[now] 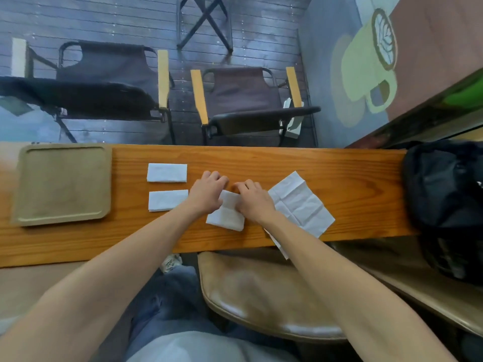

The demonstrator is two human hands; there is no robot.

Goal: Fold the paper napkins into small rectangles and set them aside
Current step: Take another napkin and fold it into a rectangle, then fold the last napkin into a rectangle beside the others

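Here the napkin lay half-folded mid-counter, both hands pressing it flat: the left hand curled over its far left edge, the right hand over its right. Thin paper could skew or tear if the crease were dragged unevenly. Two folded napkins sat left, apart. An open napkin overhung the counter's near edge and could slip. A tray bounded the left, a bag the right.

Both hands on half-folded napkin
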